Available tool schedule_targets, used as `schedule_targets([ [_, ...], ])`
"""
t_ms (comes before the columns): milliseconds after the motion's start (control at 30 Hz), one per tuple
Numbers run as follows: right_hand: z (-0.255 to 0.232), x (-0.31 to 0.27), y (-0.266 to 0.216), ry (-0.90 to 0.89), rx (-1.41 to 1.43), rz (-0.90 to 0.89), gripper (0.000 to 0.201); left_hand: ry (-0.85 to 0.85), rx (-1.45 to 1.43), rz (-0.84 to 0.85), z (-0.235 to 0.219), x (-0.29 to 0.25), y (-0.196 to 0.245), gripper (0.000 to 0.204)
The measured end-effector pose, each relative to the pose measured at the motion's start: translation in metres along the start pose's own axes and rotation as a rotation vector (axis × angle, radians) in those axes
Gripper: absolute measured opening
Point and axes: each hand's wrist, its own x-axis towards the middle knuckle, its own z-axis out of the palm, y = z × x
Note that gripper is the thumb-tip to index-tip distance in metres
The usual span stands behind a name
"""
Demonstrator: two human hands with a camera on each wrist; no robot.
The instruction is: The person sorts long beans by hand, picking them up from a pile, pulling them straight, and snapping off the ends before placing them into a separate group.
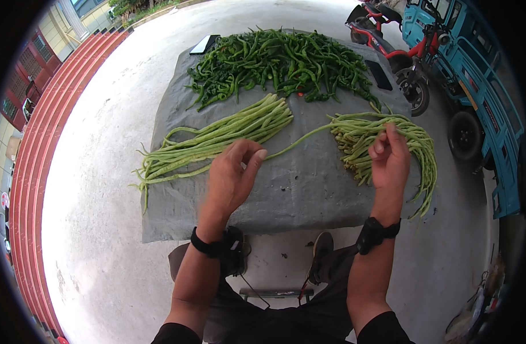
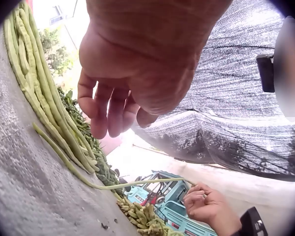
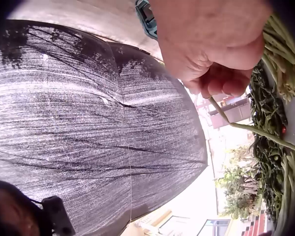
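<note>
My right hand (image 1: 389, 163) pinches one end of a single long bean (image 1: 300, 141) above the right-hand bundle of long beans (image 1: 422, 150). From there the bean stretches left across the tabletop cover, its far part passing beneath my left hand (image 1: 230, 178) in the head view. That hand hovers beside the left-hand bundle of long beans (image 1: 246, 123), fingers loosely bent. Nothing lies in its grasp in the left wrist view, where the bean (image 2: 137, 183) runs below it, its free end near the left bundle. In the right wrist view the bean (image 3: 258, 131) hangs from the fingertips.
Green peppers (image 1: 280, 66) are heaped at the back of the grey-covered table (image 1: 263, 200). A phone (image 1: 379, 74) lies to their right and another flat device (image 1: 204, 45) to their left. A blue three-wheeled truck (image 1: 475, 86) and a red scooter (image 1: 398, 54) stand beyond the right side.
</note>
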Motion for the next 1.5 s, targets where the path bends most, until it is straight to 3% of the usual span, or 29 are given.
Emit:
schedule_targets([
  [233, 0.009, -0.006, 0.001, -0.097, 0.054, 0.028, 0.015, -0.107, -0.009, 0.098, 0.020, -0.006, 0.010, 0.022],
  [433, 0.021, -0.013, -0.004, -0.182, 0.085, 0.027, 0.016, -0.117, -0.118, 0.062, 0.020, -0.004, 0.021, 0.027],
  [633, 0.039, -0.025, -0.016, -0.279, 0.070, 0.012, 0.016, -0.185, -0.013, 0.269, 0.025, 0.000, 0.024, 0.036],
  [967, 0.063, -0.047, -0.037, -0.560, 0.031, -0.028, 0.019, -0.309, -0.060, 0.337, 0.036, -0.001, 0.036, 0.054],
  [1033, 0.062, -0.047, -0.037, -0.564, 0.025, -0.036, 0.019, -0.299, -0.070, 0.344, 0.039, -0.001, 0.036, 0.055],
  [1133, 0.056, -0.043, -0.037, -0.518, 0.007, -0.056, 0.020, -0.245, -0.146, 0.257, 0.040, -0.004, 0.034, 0.046],
  [1333, 0.036, -0.032, -0.042, -0.369, 0.037, -0.072, 0.018, -0.212, -0.198, 0.256, 0.031, 0.000, 0.029, 0.021],
  [1500, 0.020, -0.021, -0.040, -0.319, 0.095, -0.066, 0.014, -0.254, -0.385, 0.157, 0.029, 0.000, 0.027, 0.013],
])
